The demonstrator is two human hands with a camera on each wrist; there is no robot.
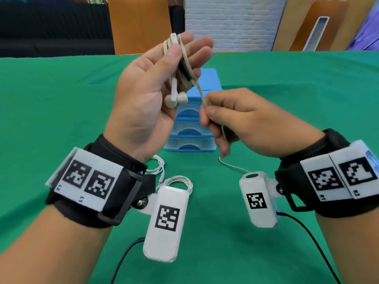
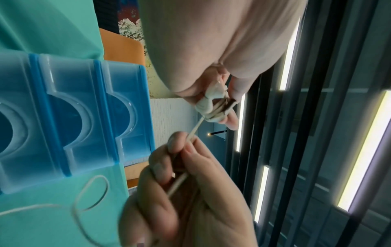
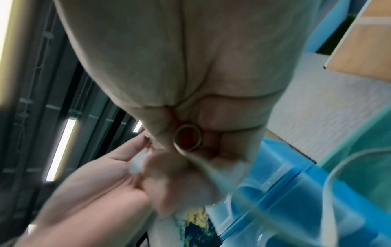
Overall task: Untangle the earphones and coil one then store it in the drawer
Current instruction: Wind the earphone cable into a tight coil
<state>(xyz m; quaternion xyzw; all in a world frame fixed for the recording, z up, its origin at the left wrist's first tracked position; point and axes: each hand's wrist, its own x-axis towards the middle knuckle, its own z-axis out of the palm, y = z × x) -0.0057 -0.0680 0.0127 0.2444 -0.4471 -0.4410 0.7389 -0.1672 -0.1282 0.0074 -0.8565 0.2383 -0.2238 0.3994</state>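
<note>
Beige earphones (image 1: 185, 64) are wound in a coil round the fingers of my raised left hand (image 1: 184, 50), and its thumb presses the coil in place. Two earbuds (image 1: 176, 99) hang down over the palm. Just below, my right hand (image 1: 206, 113) pinches the free cable between thumb and forefinger; the tail (image 1: 231, 166) trails down to the table. In the left wrist view the taut cable (image 2: 195, 128) runs from the coil (image 2: 213, 110) into the right hand (image 2: 184, 147). The blue drawer unit (image 1: 205, 83) stands behind the hands with its drawers closed.
White earphones (image 1: 178, 180) lie in a loose bundle on the green tablecloth (image 1: 61, 111), under my left wrist. Slack beige cable (image 2: 91, 192) loops on the cloth beside the drawer unit (image 2: 74, 117). An orange chair back (image 1: 139, 23) stands beyond the table's far edge.
</note>
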